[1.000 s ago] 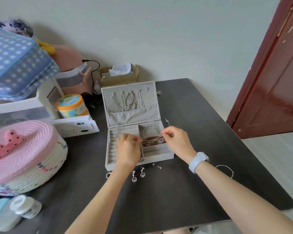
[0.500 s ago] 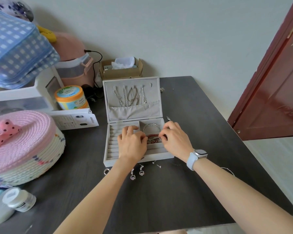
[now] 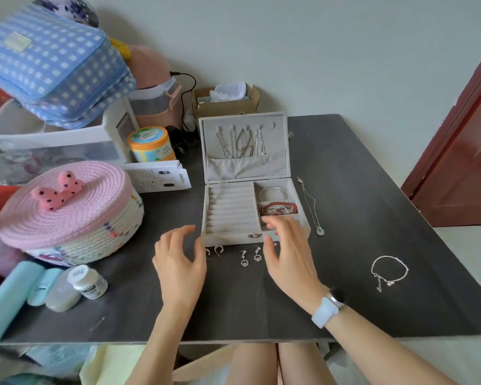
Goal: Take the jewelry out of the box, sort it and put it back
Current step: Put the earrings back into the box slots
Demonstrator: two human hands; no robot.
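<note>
Jewelry box (image 3: pixel 233 215) open – both hands' fingers (image 3: pixel 275 226) just before it, empty.

Quick count: one jewelry box (image 3: pixel 228 215) open on the desk (image 3: pixel 345 173), two hands, left hand (image 3: pixel 179 262) and right hand (image 3: pixel 286 254), at its 6 o'clock edge. Two hoop earrings (image 3: pixel 218 249) and two dangly earrings (image 3: pixel 250 257) in front of the box. One pendant necklace (image 3: pixel 311 207) at 3 o'clock, one chain bracelet (image 3: pixel 389 273) out around 4. One pink-lidded basket (image 3: pixel 67 212) at 9. Necklaces hanging in the lid: several, can't count.
</note>
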